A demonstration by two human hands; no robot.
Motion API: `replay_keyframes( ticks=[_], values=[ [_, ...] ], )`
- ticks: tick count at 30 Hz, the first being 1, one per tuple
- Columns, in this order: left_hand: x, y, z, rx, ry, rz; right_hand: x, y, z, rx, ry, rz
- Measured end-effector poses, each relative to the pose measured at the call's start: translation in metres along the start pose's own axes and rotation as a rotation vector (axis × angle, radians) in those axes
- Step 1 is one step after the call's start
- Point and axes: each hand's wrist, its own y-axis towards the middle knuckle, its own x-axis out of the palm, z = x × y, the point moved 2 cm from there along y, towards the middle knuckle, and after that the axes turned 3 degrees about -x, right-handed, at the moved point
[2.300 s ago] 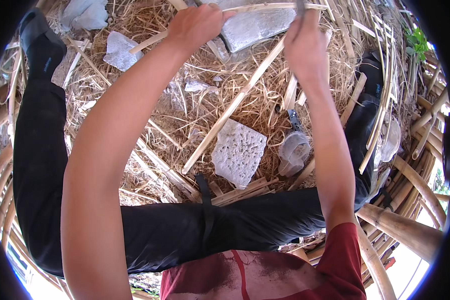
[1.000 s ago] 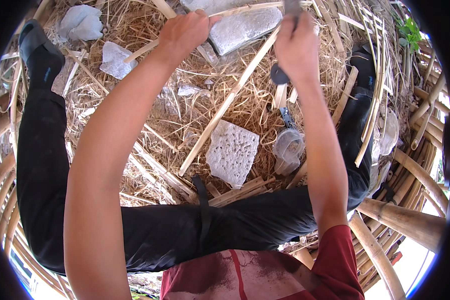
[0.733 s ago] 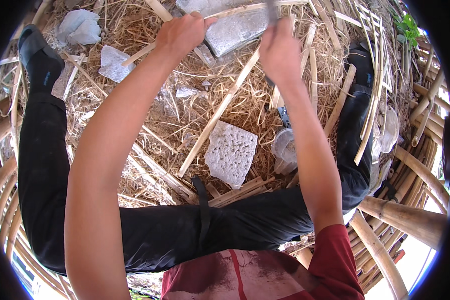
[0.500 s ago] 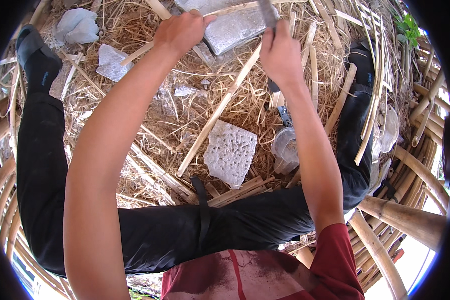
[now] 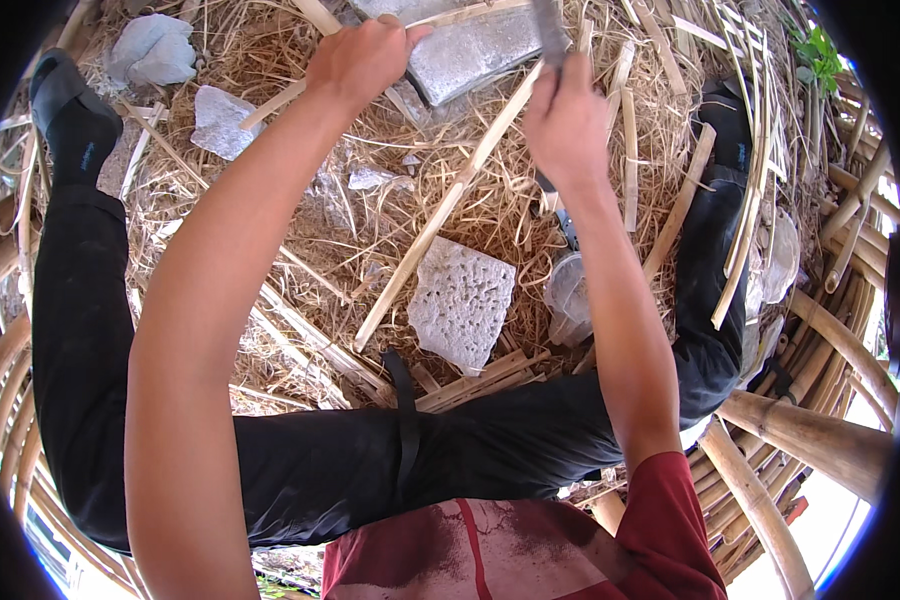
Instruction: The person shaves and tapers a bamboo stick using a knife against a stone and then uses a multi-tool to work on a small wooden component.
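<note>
My left hand is closed around a thin bamboo strip that lies across a grey stone block at the far side. Part of the strip pokes out on the near left side of that fist. In my right hand is a knife, its handle mostly covered by my fingers. The knife blade points away from me, by the block's right end next to the strip. Whether blade and strip touch, I cannot tell. A longer bamboo strip slants across the ground between my forearms.
A pitted pale stone lies between my legs, beside a clear plastic cup. Grey rocks sit at the far left. Fibrous shavings cover the ground. Bamboo poles stand on the right, near my bent leg.
My right hand and the knife have shifted slightly to the right and a little nearer to me. My left hand keeps its place on the strip.
</note>
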Motion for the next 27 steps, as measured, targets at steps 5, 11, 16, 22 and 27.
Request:
replay_keyframes(
  ticks=[5,11,16,22,27],
  values=[
    [0.001,-0.002,-0.004,-0.030,0.041,0.081,-0.018,-0.003,-0.019,-0.058,0.076,0.242],
    [-0.002,0.002,0.009,-0.061,0.020,-0.126,0.007,-0.025,0.020,0.057,-0.055,-0.130],
    [0.008,0.000,-0.006,0.033,0.057,0.126,-0.014,-0.024,-0.015,-0.125,0.061,0.210],
    [0.010,0.007,-0.002,0.012,-0.006,-0.056,0.008,-0.038,0.021,-0.001,-0.015,-0.098],
    [0.011,0.005,-0.010,-0.019,0.075,0.086,-0.010,-0.028,-0.006,-0.133,0.072,0.184]
  ],
)
